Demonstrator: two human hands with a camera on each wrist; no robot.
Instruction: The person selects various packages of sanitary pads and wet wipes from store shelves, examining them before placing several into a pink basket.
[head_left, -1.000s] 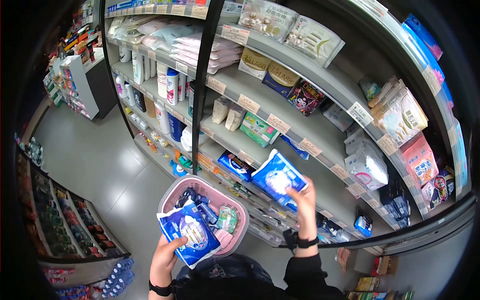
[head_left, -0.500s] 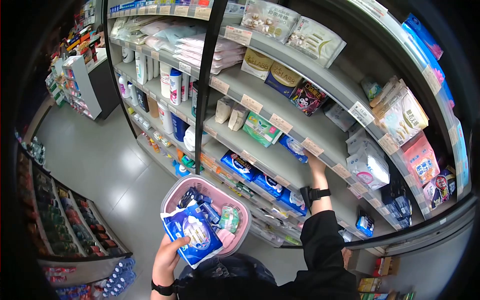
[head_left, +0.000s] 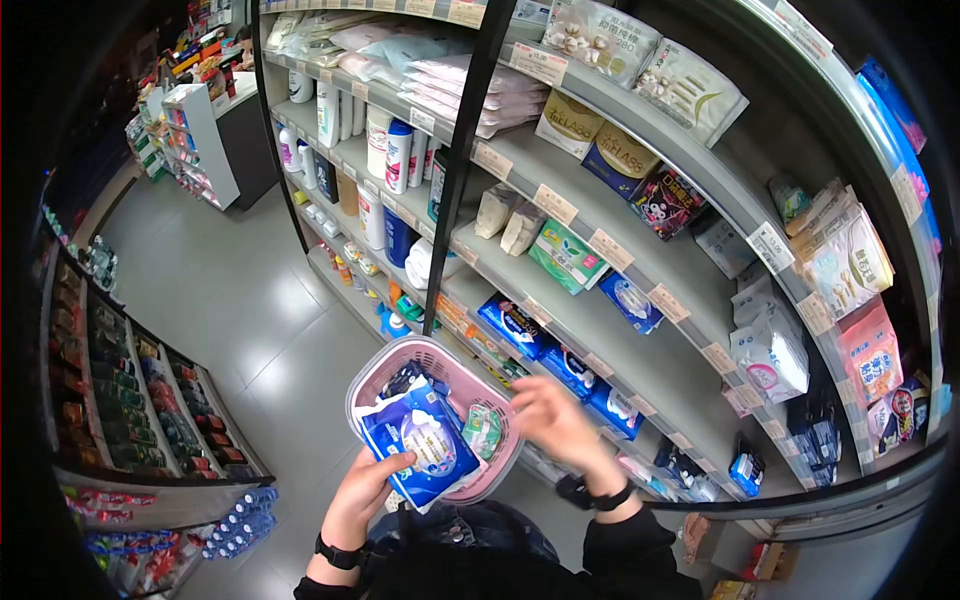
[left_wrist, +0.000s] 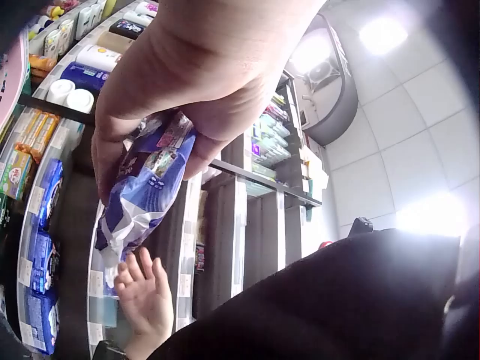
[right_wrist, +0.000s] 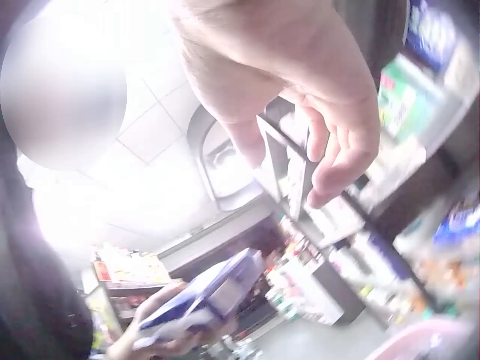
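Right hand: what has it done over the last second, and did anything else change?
The right hand lifted a blue pack to the shelf, let it go there and came back down empty beside the pink basket. The left hand still grips its own blue packet over the basket.

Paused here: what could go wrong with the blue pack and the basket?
1. The left hand holds the blue pack by one end above the pink basket; it could slip and drop past the rim to the floor.
2. The basket looks full; the empty right hand, close to it, might knock the small green pack out.
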